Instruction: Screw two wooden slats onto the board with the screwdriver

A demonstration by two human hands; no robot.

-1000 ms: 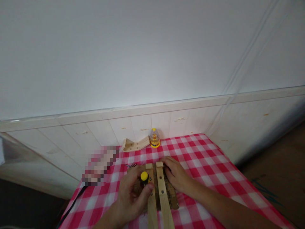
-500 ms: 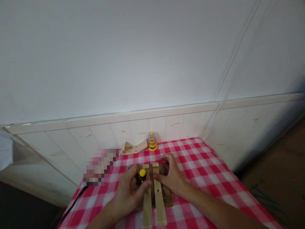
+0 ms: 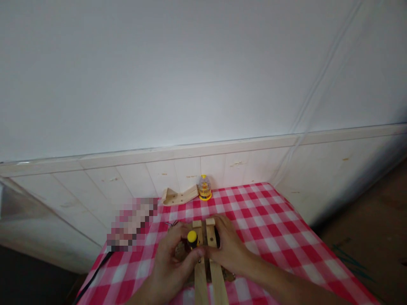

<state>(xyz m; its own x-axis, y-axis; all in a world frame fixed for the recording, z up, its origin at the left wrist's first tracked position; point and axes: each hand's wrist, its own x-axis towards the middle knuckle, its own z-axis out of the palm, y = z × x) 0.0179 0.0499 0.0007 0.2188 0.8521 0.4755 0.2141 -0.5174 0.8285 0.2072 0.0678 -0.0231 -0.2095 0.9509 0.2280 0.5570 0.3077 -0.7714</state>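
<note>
My left hand point(image 3: 173, 260) curls around a small screwdriver with a yellow-topped black handle point(image 3: 192, 237), held upright between thumb and fingers; its tip is hidden. Beneath it, two pale wooden strips point(image 3: 218, 281) run side by side, with small end blocks at the far end, over a darker wooden block point(image 3: 229, 276). My right hand point(image 3: 233, 250) is closed on the right strip, thumb on its near side and fingers along its far right edge. A dark hole or screw shows in that strip above the thumb.
A bent wooden piece with holes point(image 3: 180, 198) lies at the back beside a clear container with yellow cap and base point(image 3: 204, 188). A blurred-out object with a black cord point(image 3: 95, 275) lies left. A red-and-white checked cloth point(image 3: 263, 212) covers the table, against a panelled wall point(image 3: 222, 169).
My right hand has drawn in from beside the right strip and closed on it. The strips have shifted slightly toward me. My left hand keeps the screwdriver upright.
</note>
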